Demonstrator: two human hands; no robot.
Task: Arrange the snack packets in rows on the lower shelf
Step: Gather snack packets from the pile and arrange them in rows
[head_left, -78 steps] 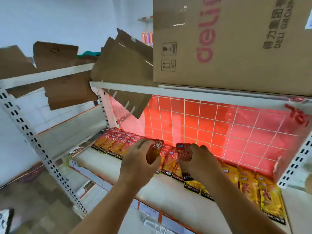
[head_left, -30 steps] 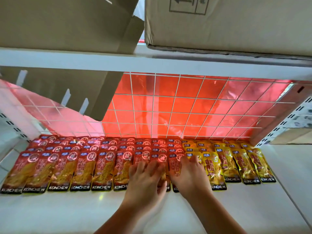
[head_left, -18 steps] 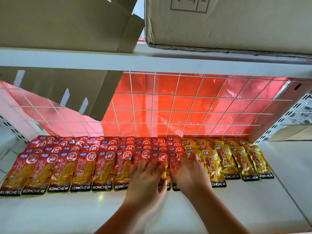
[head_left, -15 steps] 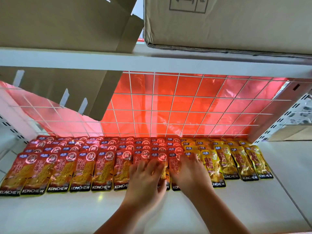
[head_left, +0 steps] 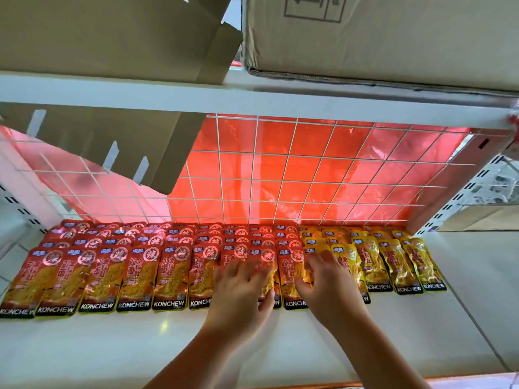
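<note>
On the white lower shelf (head_left: pixel 140 346), I see glossy red foil snack packets (head_left: pixel 134 273) in overlapping rows, with yellow foil packets (head_left: pixel 393 262) continuing the rows at the right end. My left hand (head_left: pixel 238 293) lies flat, fingers spread, grip apart, pressing the front red packets. My right hand (head_left: pixel 328 287) is likewise splayed, touching where red meets yellow. Neither hand holds anything.
</note>
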